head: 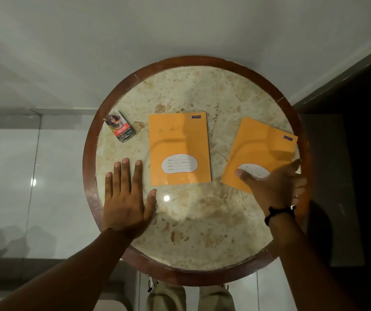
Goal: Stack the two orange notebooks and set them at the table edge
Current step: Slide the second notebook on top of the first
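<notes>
Two orange notebooks lie flat on a round marble table (193, 239) with a dark wooden rim. One notebook (179, 140) sits near the middle, squared to me, with a white label oval low on its cover. The other notebook (260, 144) lies tilted at the right, close to the rim. My right hand (274, 185) rests on that notebook's near corner, thumb on its white label and fingers spread over the right edge; no grip is visible. My left hand (126, 198) lies flat on the marble, fingers apart, just left of the middle notebook and not touching it.
A small cigarette pack (120, 126) lies at the table's left, beyond my left hand. A black band circles my right wrist (280, 213). Pale glossy floor surrounds the table, with dark furniture to the right. My legs show under the near rim.
</notes>
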